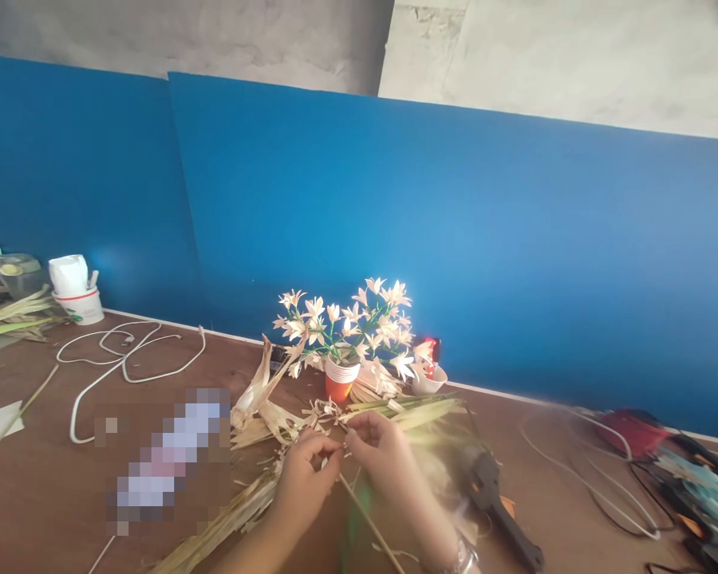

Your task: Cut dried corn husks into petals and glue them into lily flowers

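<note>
My left hand [307,472] and my right hand [384,453] meet over the table, thumb and fingertips of each pinched together. Whatever lies between the fingertips is too small and blurred to name. A thin pale stalk [368,514] slants down from just below the fingers; whether it is held is unclear. Dried husk strips [239,510] lie beside my left hand, and curled husk scraps [323,414] are just beyond the fingers. Behind them stands an orange and white paper cup [339,383] with pale husk-like flowers [347,323] on green stems.
A dark glue gun [494,502] lies right of my right wrist. White cable [89,395] loops across the left side, near a white cup [80,307]. A small white bowl [429,383] sits behind. Tools and a red pouch [631,433] crowd the right. A blue panel [455,223] backs the table.
</note>
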A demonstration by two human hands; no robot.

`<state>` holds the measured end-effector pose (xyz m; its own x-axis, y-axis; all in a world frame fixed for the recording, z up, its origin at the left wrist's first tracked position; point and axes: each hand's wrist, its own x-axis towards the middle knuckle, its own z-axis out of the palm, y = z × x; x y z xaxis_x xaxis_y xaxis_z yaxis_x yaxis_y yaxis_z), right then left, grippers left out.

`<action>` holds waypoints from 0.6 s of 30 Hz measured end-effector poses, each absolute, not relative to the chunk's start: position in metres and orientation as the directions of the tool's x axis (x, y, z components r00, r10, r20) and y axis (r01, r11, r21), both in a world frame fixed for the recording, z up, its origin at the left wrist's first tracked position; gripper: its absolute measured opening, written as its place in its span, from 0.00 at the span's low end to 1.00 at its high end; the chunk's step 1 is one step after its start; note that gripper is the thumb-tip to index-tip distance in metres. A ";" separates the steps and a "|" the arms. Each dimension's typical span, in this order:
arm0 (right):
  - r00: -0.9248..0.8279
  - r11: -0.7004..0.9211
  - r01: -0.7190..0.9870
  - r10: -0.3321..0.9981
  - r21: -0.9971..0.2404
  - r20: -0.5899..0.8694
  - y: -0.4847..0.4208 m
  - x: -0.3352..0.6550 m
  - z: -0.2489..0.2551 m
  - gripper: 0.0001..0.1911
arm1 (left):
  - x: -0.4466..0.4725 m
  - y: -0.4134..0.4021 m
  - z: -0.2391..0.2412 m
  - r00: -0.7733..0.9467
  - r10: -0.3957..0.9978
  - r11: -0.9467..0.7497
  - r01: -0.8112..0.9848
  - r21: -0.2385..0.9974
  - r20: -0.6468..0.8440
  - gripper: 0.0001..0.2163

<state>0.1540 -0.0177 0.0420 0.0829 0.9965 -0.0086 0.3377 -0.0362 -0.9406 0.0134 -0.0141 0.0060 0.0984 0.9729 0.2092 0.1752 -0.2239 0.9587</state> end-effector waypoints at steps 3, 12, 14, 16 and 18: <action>0.027 -0.065 0.267 0.998 -0.961 -0.060 -0.019 0.157 0.056 0.14 | 0.012 -0.013 0.012 0.103 0.993 0.058 -0.027 0.998 -0.055 0.11; -0.011 -0.147 0.071 0.989 -0.987 -0.149 -0.027 0.148 0.063 0.09 | 0.012 -0.016 0.019 0.175 0.976 0.172 -0.250 0.953 -0.130 0.14; -0.027 -0.157 0.060 0.987 -0.986 -0.159 -0.027 0.147 0.063 0.10 | 0.012 -0.017 0.019 0.181 0.974 0.179 -0.269 0.946 -0.133 0.15; -0.035 -0.158 0.059 0.987 -0.986 -0.160 -0.027 0.148 0.065 0.10 | 0.012 -0.018 0.020 0.191 0.970 0.200 -0.294 0.935 -0.148 0.14; -0.031 -0.166 0.057 0.985 -0.984 -0.168 -0.027 0.150 0.068 0.10 | 0.012 -0.018 0.020 0.203 0.966 0.222 -0.316 0.922 -0.162 0.14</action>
<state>0.1496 -0.0269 0.0682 -0.0312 0.9853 -0.1682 0.0569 -0.1662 -0.9844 0.0116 -0.0181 0.0205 0.2031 0.9656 -0.1623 -0.3165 0.2216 0.9224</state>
